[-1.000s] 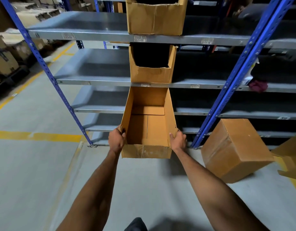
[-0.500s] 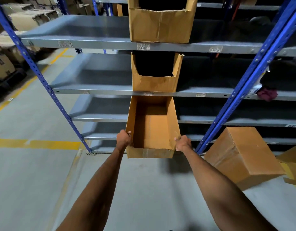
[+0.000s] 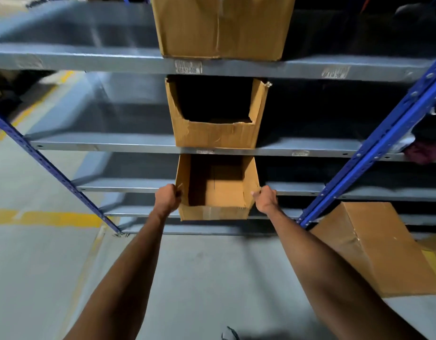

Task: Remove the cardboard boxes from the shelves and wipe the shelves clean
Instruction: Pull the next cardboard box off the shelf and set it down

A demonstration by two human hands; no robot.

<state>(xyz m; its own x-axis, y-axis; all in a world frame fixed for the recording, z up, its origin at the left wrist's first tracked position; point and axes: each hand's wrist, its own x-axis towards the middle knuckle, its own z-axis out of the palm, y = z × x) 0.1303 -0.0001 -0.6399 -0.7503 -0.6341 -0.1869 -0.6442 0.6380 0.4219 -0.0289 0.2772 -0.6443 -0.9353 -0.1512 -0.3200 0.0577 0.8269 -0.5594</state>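
Open cardboard box (image 3: 218,192) sits between left grip (image 3: 165,200) and right grip (image 3: 265,199)

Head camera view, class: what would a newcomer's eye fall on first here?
First, the open cardboard box at centre, gripped on its side walls by the left hand and right hand, level with a lower shelf. Above it, a torn-fronted box and a closed box sit stacked shelf over shelf. A tilted carton rests on the floor, right.
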